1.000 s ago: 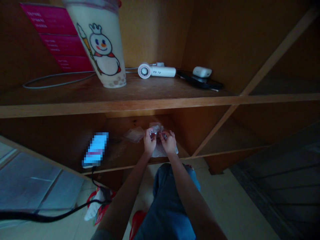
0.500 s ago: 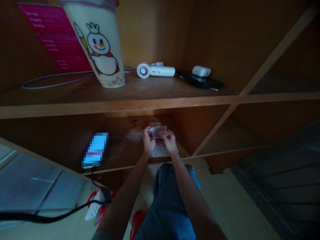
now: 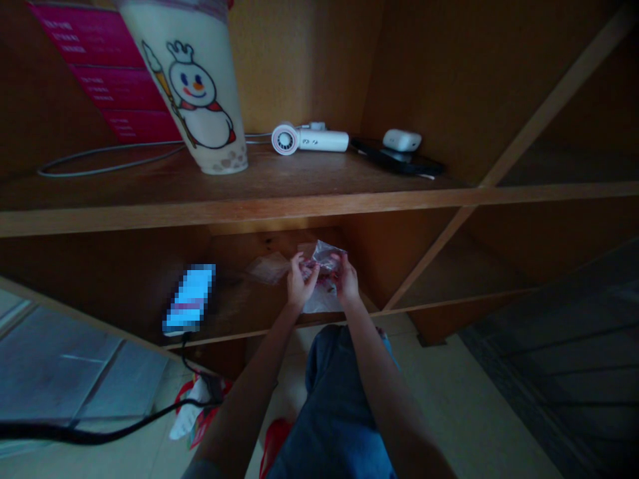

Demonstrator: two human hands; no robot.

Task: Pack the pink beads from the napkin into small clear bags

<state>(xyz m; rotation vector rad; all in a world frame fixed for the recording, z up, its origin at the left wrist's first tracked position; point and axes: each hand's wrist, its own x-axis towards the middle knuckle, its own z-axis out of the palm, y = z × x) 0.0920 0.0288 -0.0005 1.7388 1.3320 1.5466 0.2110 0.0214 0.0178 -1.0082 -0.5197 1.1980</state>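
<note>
Inside the lower shelf compartment, a small clear plastic bag [image 3: 328,253] is held up between my two hands, tilted. My right hand [image 3: 348,279] is closed on its right edge, thumb and fingers pinched. My left hand [image 3: 300,283] is closed at its left side, the thumb reaching across toward the middle. Small dark red bits [image 3: 327,275] show between the hands; I cannot make out what they are. Below them lies a clear plastic sheet or larger bag [image 3: 319,304]. More flat clear bags [image 3: 268,267] lie just left of my left hand.
A lit phone [image 3: 191,296] with a cable stands at the left of this compartment. On the shelf board [image 3: 299,203] above are a tall milk tea cup [image 3: 207,93], pink boxes [image 3: 112,80], a white handheld fan [image 3: 309,140], and a white earbud case [image 3: 402,140] on a black object.
The small clear bag has tilted and shifted right and upward. My right hand has moved slightly right to the bag's edge; my left thumb has come across toward the middle.
</note>
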